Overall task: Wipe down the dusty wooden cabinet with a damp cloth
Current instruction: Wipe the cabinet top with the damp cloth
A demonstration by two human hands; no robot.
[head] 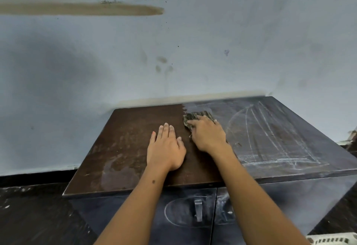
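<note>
Right hand (pixel 207 135) pressing flat on the cloth (pixel 197 118), fingers curled over its near edge, most of the rag showing beyond the fingertips toward the wall. Cloth sitting right on the border between wiped and dusty wood, near the far edge of the cabinet top (pixel 135 148). Left hand (pixel 166 148) spread wide and empty, palm down on the clean brown half, just left of the right hand, not touching it.

For the stroke in hand, as a judgement: keep the palm weight over the middle of the cloth so the whole rag drags, not only the edge under the fingers. Pull in straight, overlapping passes from far to near, stepping rightward into the grey film. Overlap each pass slightly onto the clean brown side to avoid leaving a dust ridge at the border. Refold to a fresh face once the cloth loads up, since it looks already soiled. Hold the left hand as a brace, but off the dusty side.

Further out: right half of the top chalky, with pale curved and straight streaks (pixel 270 138). Front doors (pixel 185 212) below also dusty, with a metal handle (pixel 198 210), apparently not yet wiped.
</note>
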